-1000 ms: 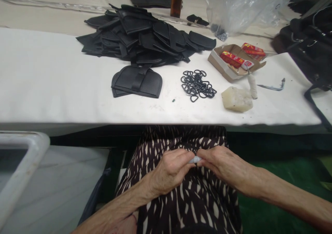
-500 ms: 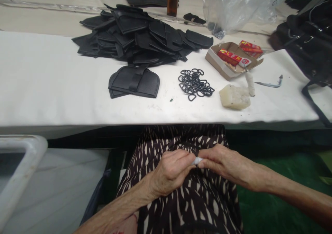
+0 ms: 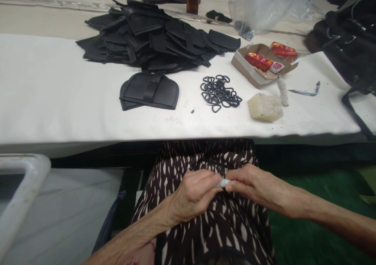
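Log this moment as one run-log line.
left hand: pinches small whitish item | right hand: pinches same item | position: above patterned fabric | table: black D-rings, black pouches, cream block

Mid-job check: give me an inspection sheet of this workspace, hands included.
Surface: white table, faintly marked, with a small green speck.
Things in work: pale piece between the hands, mostly hidden by fingers; black rings loose on the table.
Clutter: heap of black pouches, more pouches in front; yellowish block; open box with red packets; hooked tool.
Hands: left hand and right hand both pinch the piece.
Cables: nothing seen for certain.
Surroundings: clear plastic at the back, black bag right, white frame left.
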Tool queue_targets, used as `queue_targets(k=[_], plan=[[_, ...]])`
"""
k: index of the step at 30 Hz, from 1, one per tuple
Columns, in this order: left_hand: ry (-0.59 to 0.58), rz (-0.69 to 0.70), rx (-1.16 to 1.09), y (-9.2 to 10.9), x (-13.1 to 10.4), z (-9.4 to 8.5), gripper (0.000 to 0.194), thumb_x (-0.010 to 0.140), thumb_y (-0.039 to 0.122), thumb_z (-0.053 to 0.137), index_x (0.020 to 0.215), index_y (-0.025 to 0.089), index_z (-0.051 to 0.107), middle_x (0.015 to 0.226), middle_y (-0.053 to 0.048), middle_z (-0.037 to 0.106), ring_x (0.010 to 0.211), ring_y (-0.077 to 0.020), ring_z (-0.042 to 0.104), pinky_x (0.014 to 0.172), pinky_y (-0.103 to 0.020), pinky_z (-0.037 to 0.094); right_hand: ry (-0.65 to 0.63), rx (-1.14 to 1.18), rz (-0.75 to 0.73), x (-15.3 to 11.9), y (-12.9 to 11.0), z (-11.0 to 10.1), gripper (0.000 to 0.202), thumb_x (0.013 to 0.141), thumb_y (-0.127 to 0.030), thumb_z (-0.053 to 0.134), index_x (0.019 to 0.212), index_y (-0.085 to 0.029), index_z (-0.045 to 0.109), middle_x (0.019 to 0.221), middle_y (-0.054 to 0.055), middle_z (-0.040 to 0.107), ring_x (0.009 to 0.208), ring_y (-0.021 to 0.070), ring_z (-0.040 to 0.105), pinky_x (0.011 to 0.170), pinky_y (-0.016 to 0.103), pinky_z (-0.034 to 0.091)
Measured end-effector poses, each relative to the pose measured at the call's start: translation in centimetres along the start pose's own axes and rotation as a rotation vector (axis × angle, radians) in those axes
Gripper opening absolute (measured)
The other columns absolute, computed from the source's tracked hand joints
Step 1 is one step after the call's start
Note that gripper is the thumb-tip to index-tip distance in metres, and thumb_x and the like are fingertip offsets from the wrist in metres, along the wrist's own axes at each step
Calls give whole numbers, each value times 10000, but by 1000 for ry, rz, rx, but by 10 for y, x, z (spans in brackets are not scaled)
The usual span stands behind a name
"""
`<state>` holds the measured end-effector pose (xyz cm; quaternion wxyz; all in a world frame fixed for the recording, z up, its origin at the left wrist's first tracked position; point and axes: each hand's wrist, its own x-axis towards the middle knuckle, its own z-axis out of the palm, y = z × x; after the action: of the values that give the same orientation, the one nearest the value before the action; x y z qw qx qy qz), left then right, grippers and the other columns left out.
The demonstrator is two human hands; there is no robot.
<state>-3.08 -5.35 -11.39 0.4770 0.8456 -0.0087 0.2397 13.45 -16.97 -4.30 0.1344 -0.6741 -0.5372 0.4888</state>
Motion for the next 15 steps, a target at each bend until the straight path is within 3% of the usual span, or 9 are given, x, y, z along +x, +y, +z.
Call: queue_targets(k=[5,12,15], plan=[[6,28,63,1,0,1,142,878,112,455,916,118,592,730,-75,632,646,-154,586,584,-254,456,-60,135,10,2,5,-1,388,960,-427,367,666,-182,437,554,-62,347,484,90,317,434,214,246],[-21,-235,11,7,7,1,158,862,131,478,936,111,617,634,-16,576,492,-97,475,491,-215,366,161,-283,-47,9,-1,3,340,984,-312,354,679,-188,435,582,-42,446,516,107,421,516,239,268],[-42,-309,8,9,9,1,162,853,129,486,928,126,629,647,-11,597,510,-97,499,513,-210,377,238,-373,-41,12,-2,8,309,983,-286,352,705,-188,447,649,-16,500,562,127,482,534,247,297]])
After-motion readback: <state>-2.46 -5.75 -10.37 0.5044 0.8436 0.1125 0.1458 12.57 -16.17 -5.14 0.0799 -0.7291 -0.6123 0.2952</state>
